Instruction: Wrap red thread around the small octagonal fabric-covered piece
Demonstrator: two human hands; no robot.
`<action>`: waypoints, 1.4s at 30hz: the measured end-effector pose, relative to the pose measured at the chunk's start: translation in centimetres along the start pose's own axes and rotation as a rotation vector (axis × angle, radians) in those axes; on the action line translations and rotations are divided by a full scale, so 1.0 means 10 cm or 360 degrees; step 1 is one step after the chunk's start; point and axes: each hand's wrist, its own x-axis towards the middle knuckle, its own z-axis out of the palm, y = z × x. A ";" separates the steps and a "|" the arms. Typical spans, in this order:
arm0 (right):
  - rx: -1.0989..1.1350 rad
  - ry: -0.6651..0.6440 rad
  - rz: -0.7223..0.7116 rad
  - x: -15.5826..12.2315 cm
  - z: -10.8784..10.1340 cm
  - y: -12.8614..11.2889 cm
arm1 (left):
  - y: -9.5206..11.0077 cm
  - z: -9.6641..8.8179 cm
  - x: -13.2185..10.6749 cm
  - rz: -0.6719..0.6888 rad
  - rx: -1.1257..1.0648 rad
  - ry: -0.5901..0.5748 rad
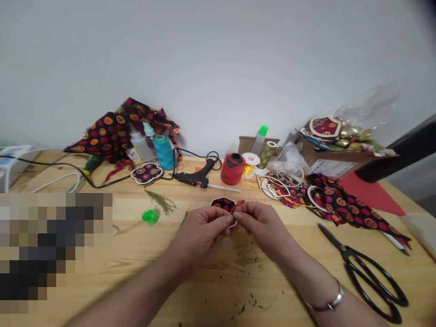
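Note:
My left hand (204, 227) and my right hand (260, 222) meet over the table, thumbs and forefingers pinched. A red cord (240, 203) runs between the fingertips, with a small loop standing up by my right forefinger. Both hands are closed on this cord; its lower part is hidden by the fingers. Just behind them is an octagonal ornament (222, 202) with dark patterned fabric and a pale rim, partly covered by my left hand. Whether the cord is fastened to the ornament I cannot tell. Beyond it stands a spool of red thread (233, 169).
A black glue gun (197, 176) lies behind the hands, left of the red spool. Large black scissors (363, 272) lie at the right. A flower-shaped ornament (147, 173), a green cap (150, 217), a teal thread spool (163, 152) and patterned fabric (361, 206) are around.

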 end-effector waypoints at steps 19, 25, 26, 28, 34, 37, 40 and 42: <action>-0.0427 0.0245 -0.0355 -0.01 -0.03 0.07 | -0.04 -0.01 0.00 0.0196 0.0299 -0.0094; 0.0015 0.0150 -0.0050 -0.01 0.00 0.02 | -0.09 0.02 0.00 0.0152 0.0507 -0.0051; 0.0109 0.0134 0.0007 -0.01 0.01 0.02 | -0.09 0.02 0.00 0.0190 0.0533 -0.0036; 0.0301 0.0098 0.0089 -0.01 0.01 0.01 | -0.09 0.03 0.00 0.0283 0.0587 -0.0001; 0.0708 -0.0042 0.0191 -0.02 0.02 0.02 | -0.10 0.04 -0.03 0.0457 0.0735 0.0033; 0.0824 -0.0094 0.0191 -0.03 0.02 0.03 | -0.10 0.04 -0.03 0.0543 0.0748 0.0009; 0.0882 -0.0118 0.0192 -0.04 0.03 0.03 | -0.08 0.04 -0.04 0.0561 0.0768 0.0004; 0.0897 -0.0109 0.0197 -0.04 0.03 0.02 | -0.07 0.05 -0.04 0.0554 0.0796 0.0000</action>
